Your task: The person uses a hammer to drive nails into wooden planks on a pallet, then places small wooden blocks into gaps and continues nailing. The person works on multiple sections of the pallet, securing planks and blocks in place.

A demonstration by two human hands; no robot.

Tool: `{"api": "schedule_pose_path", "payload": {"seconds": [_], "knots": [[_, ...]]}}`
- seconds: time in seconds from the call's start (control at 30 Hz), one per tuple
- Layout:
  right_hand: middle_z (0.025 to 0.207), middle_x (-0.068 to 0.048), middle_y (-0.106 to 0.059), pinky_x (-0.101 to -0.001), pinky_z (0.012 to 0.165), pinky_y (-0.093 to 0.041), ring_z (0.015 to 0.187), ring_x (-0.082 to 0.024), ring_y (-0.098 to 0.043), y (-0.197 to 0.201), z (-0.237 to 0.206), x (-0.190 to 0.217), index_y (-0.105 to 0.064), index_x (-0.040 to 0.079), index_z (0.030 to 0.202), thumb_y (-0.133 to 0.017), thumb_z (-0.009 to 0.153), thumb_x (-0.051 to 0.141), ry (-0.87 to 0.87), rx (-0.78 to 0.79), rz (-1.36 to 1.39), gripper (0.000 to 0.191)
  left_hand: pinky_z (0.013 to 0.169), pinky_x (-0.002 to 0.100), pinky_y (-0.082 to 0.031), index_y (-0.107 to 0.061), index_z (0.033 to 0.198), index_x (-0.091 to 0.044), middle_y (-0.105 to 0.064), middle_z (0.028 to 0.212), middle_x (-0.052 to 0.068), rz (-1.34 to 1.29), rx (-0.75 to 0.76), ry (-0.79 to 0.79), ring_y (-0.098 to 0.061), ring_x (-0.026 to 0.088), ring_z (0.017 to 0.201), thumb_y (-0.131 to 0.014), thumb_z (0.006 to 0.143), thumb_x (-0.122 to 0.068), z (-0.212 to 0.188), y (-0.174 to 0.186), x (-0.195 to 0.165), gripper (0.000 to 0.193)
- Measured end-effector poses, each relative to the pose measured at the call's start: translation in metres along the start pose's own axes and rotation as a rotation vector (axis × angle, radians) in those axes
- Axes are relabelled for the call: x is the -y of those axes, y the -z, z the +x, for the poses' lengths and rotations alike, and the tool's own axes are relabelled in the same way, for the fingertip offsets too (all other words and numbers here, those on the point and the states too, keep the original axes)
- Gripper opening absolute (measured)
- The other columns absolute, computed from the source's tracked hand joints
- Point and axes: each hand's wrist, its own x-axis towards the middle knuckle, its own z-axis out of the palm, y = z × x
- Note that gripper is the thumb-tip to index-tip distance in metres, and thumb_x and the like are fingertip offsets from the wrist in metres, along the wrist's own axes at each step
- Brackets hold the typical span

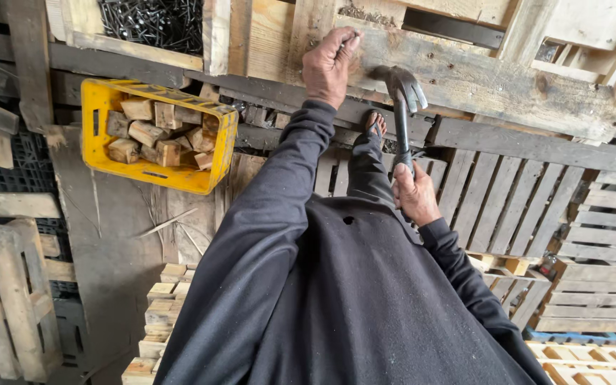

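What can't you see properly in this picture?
- Head view: whether the left hand pinches a nail on the plank; its fingers hide it.
- Hammer handle's end: inside the right hand.
- Yellow crate's lower blocks: upper blocks cover them.

A bright yellow plastic crate (112,100) holds pale tan wooden blocks (152,132). Right of the crate, a weathered grey-brown plank (493,82) shows dark knots. Below the crate, a black long-sleeved garment (336,299) fills the view. Above the crate, dark grey nails (152,21) sit in a pale wood box.
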Motion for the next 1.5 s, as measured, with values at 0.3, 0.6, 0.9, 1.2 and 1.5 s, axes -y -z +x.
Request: {"api": "schedule_pose_path", "payload": {"seconds": [0.3,0.6,0.9,1.2,1.5], "knots": [[0.074,0.0,-0.054,-0.024,0.05,-0.045,0.058,-0.008,-0.052,-0.002,-0.02,0.051,-0.051,0.003,0.11,-0.057,0.105,0.052,0.277,0.056,0.172,0.05,0.065,0.026,-0.064,-0.076,0.109,-0.018,-0.081,0.091,0.002,0.211,0.101,0.005,-0.078,0.009,0.078,-0.076,0.094,-0.018,0.003,0.007,-0.005,0.015],[0.07,-0.002,-0.056,-0.0276,0.044,-0.047,0.051,-0.01,-0.053,0.003,-0.027,0.103,-0.055,0.002,0.111,-0.054,0.104,0.048,0.044,0.03,-0.083,0.047,0.058,0.028,-0.06,-0.078,0.098,-0.015,-0.081,0.09,0.003,0.067,0.064,0.09,-0.074,0.01,0.071,-0.071,0.096,-0.024,0.008,0.012,-0.013,0.012],[0.084,-0.01,-0.062,-0.0299,0.046,-0.055,0.053,-0.015,-0.06,0.018,-0.019,0.133,-0.057,0.007,0.122,-0.065,0.105,0.042,0.97,0.175,0.365,0.04,0.071,0.032,-0.063,-0.055,0.117,-0.009,-0.073,0.105,0.009,0.366,-0.271,0.665,-0.072,0.017,0.086,-0.043,0.11,-0.028,0.04,-0.006,-0.019,0.023],[0.077,-0.007,-0.068,-0.0321,0.051,-0.052,0.056,-0.014,-0.066,0.06,-0.054,0.158,-0.06,0.001,0.111,-0.04,0.11,0.025,0.561,-0.123,-0.475,0.031,0.079,0.036,-0.06,-0.05,0.12,-0.007,-0.071,0.111,0.013,0.352,-0.241,0.957,-0.073,0.024,0.093,-0.039,0.107,-0.024,0.05,0.0,-0.047,0.024],[0.062,-0.003,-0.054,-0.0311,0.043,-0.044,0.047,-0.016,-0.051,-0.013,-0.031,0.181,-0.054,0.008,0.099,-0.045,0.11,0.029,0.083,0.04,-0.106,0.026,0.083,0.038,-0.061,-0.049,0.124,-0.005,-0.07,0.115,0.016,0.239,-0.283,0.99,-0.073,0.027,0.098,-0.037,0.107,-0.024,0.046,-0.003,-0.039,0.028]]}}
